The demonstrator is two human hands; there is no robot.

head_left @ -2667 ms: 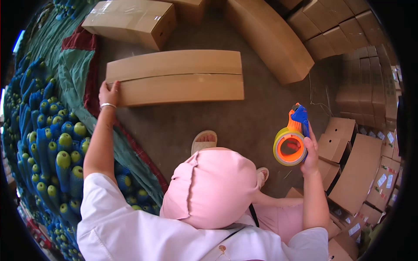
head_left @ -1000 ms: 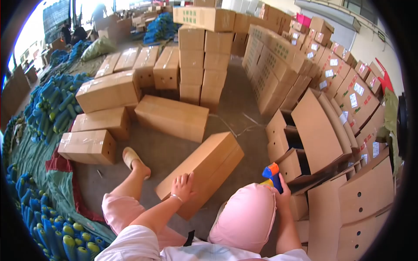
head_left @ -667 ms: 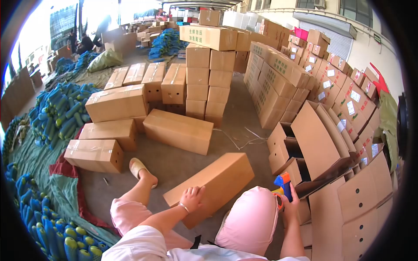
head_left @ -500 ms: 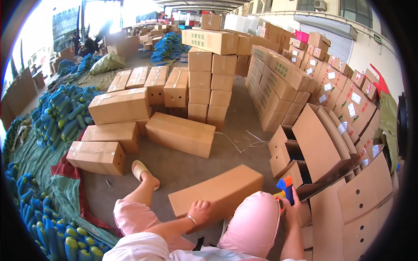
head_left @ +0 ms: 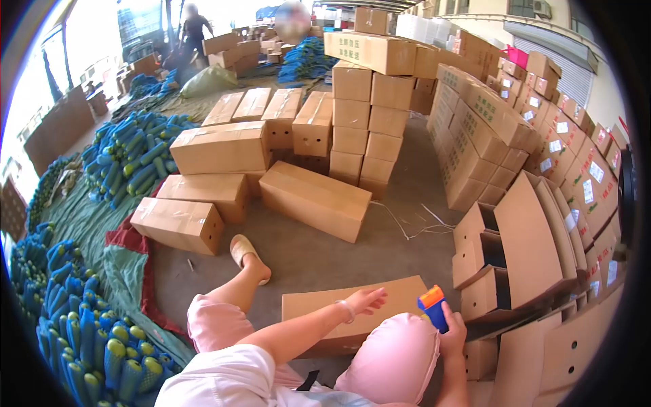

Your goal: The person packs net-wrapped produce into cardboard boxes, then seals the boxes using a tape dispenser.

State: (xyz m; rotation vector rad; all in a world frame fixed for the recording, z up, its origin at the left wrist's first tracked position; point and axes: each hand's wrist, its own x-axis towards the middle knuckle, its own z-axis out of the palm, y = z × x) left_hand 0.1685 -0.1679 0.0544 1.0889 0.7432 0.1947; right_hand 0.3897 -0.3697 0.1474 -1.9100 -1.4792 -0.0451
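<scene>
A long closed cardboard box lies on the floor before my knees. Over its top is my left hand, palm turned sideways, fingers stretched out and holding nothing. My right hand is wrapped round a blue and orange tape dispenser, beside my right knee and near the right end of the box. The lower part of the dispenser is hidden behind my knee. I cannot tell whether my left hand touches the box.
Closed boxes stand ahead and to the left, with taller stacks behind. Open boxes and flat cardboard are at the right. Blue-netted produce lies on green sheeting at the left. A person stands far back.
My left hand has lifted from the box top and moved right, its fingers now extended. The box sits at a different angle. The view has shifted left, and a standing person shows in the background.
</scene>
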